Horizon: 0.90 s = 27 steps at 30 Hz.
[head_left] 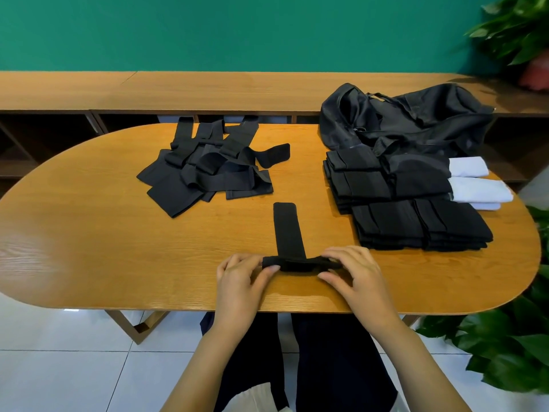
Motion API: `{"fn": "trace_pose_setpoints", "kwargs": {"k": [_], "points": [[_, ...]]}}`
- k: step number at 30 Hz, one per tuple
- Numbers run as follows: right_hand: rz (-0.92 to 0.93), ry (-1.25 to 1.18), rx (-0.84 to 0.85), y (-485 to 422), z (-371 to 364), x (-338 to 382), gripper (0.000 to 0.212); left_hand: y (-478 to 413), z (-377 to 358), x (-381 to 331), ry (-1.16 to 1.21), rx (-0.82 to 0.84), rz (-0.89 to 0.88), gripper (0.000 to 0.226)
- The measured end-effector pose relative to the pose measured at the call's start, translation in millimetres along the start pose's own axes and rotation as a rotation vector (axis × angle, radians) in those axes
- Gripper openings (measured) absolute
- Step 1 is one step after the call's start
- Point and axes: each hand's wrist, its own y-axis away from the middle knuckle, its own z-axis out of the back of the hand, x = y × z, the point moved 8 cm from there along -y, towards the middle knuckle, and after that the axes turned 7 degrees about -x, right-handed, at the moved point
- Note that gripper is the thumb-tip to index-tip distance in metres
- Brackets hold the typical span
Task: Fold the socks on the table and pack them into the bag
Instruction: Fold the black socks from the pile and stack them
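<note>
Pinching one black sock [288,230] between left hand [237,278] and right hand [358,275] (bag [416,120] contents hidden).

Bare left hand [237,282] and right hand [358,278], unsleeved forearms [205,361], dark trousers [329,367], white hem [255,396]

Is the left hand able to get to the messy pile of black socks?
Probably yes. Only bare table lies between the left hand and the messy pile. But right now it pinches the sock being folded, together with the right hand, so it would need to let go first.
</note>
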Motion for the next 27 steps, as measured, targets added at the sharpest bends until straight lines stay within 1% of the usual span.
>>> {"fn": "trace_pose_setpoints", "kwargs": {"k": [3, 6, 8, 10, 13, 17, 18, 21, 23, 24, 27], "points": [[-0.092, -0.039, -0.034, 0, -1, -10, 0.021, 0, 1, 5, 0.042, -0.010, 0.057, 0.041], [-0.180, -0.062, -0.078, 1, -1, -14, 0.019, 0, 4, 9, 0.100, -0.035, 0.120, 0.040], [-0.211, -0.083, -0.098, 1, -2, -15, 0.013, -1, 5, 9, 0.115, -0.044, 0.146, 0.040], [-0.231, -0.084, -0.094, 1, -3, -14, 0.010, -1, 4, 10, 0.129, -0.050, 0.159, 0.047], [-0.253, -0.060, -0.084, 1, -4, -14, 0.009, -1, 4, 10, 0.075, -0.066, 0.159, 0.060], [-0.204, 0.012, -0.103, 1, 0, -7, 0.004, -1, 9, 4, -0.081, -0.106, 0.133, 0.060], [-0.199, 0.042, -0.098, 1, 0, -7, 0.004, -1, 10, 2, -0.124, -0.100, 0.120, 0.060], [-0.184, 0.128, -0.112, 2, 3, -8, 0.015, -3, 8, 2, -0.210, -0.048, 0.097, 0.055], [-0.132, 0.159, -0.111, 2, 5, -3, 0.011, -4, 6, 1, -0.206, -0.008, 0.042, 0.048], [-0.108, 0.168, -0.078, 2, 3, 0, 0.018, -4, 5, 0, -0.183, 0.019, 0.017, 0.044], [-0.051, 0.199, 0.100, 0, -10, 8, 0.040, -12, -3, -6, -0.130, 0.127, -0.057, 0.034]]}}
